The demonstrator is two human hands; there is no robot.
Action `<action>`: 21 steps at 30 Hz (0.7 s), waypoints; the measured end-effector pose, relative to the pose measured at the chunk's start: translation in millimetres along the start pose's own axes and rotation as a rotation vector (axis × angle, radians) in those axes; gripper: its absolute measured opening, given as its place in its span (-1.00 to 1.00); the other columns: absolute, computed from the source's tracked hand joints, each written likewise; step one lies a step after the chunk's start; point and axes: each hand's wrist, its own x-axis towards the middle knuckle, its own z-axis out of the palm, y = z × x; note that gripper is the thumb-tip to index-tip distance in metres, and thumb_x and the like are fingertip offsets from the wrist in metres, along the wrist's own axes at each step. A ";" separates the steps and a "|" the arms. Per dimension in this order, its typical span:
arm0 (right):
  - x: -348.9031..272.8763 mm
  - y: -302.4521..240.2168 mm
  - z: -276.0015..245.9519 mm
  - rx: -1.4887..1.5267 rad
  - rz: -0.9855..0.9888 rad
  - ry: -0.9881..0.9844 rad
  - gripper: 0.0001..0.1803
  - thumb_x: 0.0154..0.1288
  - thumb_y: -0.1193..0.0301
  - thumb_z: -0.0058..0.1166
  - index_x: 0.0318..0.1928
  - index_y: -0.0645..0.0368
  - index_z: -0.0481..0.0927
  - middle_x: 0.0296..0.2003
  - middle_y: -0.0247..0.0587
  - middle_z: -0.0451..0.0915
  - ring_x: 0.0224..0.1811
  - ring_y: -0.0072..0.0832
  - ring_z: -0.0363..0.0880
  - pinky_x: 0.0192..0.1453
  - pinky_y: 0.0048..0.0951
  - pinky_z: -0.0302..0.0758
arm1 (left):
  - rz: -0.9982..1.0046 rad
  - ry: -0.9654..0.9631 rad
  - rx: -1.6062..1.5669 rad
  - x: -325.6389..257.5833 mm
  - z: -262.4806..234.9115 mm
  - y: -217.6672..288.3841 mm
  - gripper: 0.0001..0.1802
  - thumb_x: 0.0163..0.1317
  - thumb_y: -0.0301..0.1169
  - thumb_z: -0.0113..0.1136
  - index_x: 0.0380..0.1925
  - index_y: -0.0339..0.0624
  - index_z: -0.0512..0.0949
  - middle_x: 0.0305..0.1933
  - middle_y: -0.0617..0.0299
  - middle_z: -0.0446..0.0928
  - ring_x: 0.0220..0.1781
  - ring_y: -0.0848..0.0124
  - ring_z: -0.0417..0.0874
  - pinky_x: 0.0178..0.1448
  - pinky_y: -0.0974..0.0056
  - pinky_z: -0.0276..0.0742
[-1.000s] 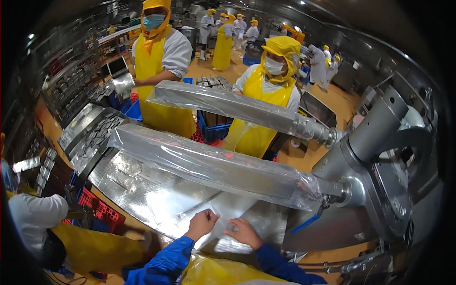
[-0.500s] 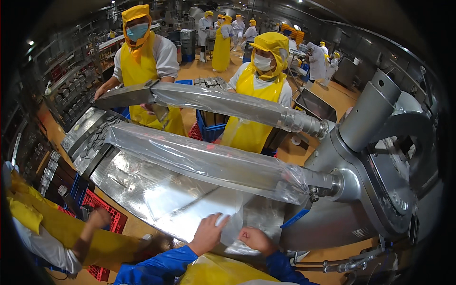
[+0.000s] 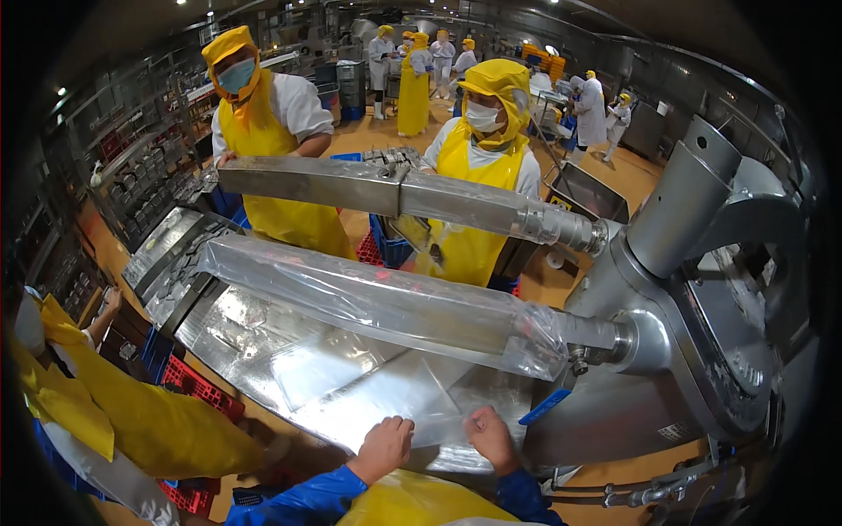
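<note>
My left hand and my right hand are raised over the near edge of a shiny steel table. Each hand is closed, fingertips pinched on a clear plastic bag stretched between them. Its outline is faint against the bright metal. Beyond my hands, a long machine spout wrapped in loose clear plastic crosses from right to left. Behind it runs a second spout, with a rectangular steel sleeve around its left part; a co-worker's hand touches the sleeve's far end.
A large grey machine body stands at the right, with a blue strip near the table. Two co-workers in yellow aprons stand across the table; another is close on my left. Metal pieces lie at the table's left end. Red crates sit below.
My hands have moved apart, the right one shifting right, spreading the plastic between them. On the far spout, the steel sleeve has slid rightward. The co-worker on my left has shifted.
</note>
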 end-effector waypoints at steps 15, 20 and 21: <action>-20.5 -22.4 33.5 -0.124 -0.422 0.086 -0.76 0.28 0.54 0.17 -0.05 0.17 0.50 -0.27 -0.01 0.59 -0.28 0.01 0.64 -0.20 -0.05 0.60 | -0.798 0.383 -1.263 -26.2 57.7 -34.1 -0.81 0.55 -0.32 0.18 -0.08 -0.18 0.42 -0.26 0.25 0.53 -0.26 0.46 0.62 -0.08 0.27 0.69; -18.5 -10.6 45.6 -0.134 -0.548 0.041 -0.81 0.32 0.52 0.20 -0.07 0.15 0.55 -0.24 -0.03 0.62 -0.26 0.00 0.64 -0.20 -0.07 0.61 | -1.055 0.375 -1.932 20.0 -0.4 -18.6 -0.90 0.51 -0.38 0.19 -0.15 -0.14 0.49 -0.25 0.21 0.56 -0.22 0.32 0.65 0.13 0.11 0.71; -18.3 -8.8 49.1 -0.086 -0.576 0.022 -0.83 0.35 0.50 0.21 -0.08 0.16 0.55 -0.23 -0.05 0.64 -0.27 -0.06 0.65 -0.21 -0.11 0.61 | -1.108 0.326 -2.124 26.9 -9.5 -15.7 -0.90 0.50 -0.38 0.20 -0.18 -0.13 0.51 -0.27 0.21 0.56 -0.23 0.30 0.65 0.16 0.09 0.70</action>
